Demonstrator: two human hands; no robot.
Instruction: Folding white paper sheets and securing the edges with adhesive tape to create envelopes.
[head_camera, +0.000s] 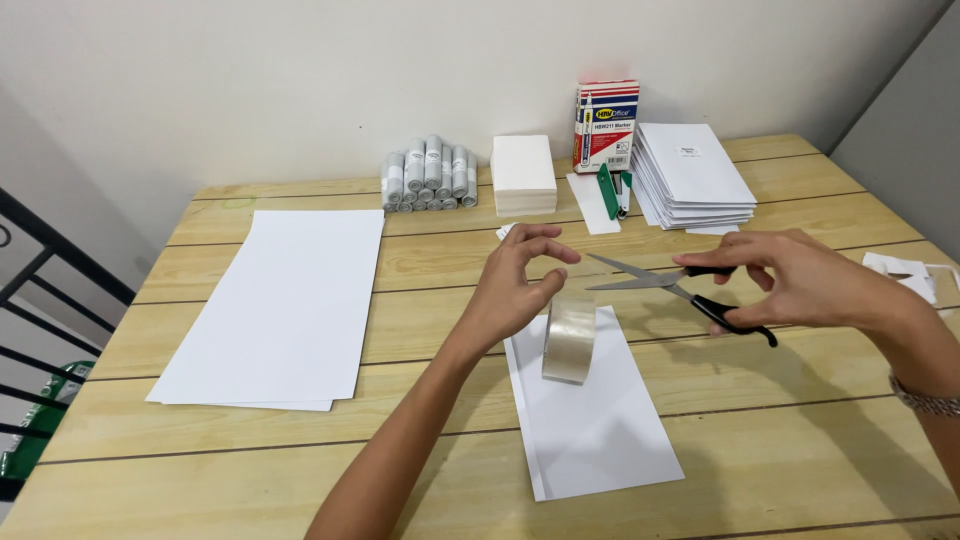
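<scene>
My left hand (515, 285) is raised over the wooden table (420, 330), thumb and fingers pinched around the end of clear tape. A roll of clear tape (570, 340) hangs just below it, above a white sheet of paper (600, 430). My right hand (795, 280) holds black-handled scissors (660, 282), blades open and pointing left toward my left fingers.
A large stack of white paper (285, 300) lies on the left. At the back stand several grey rolls (430, 175), a white block of paper (523, 175), a marker box (606, 125), a green marker (608, 192) and a pile of envelopes (692, 172). Scraps (900, 270) lie at right.
</scene>
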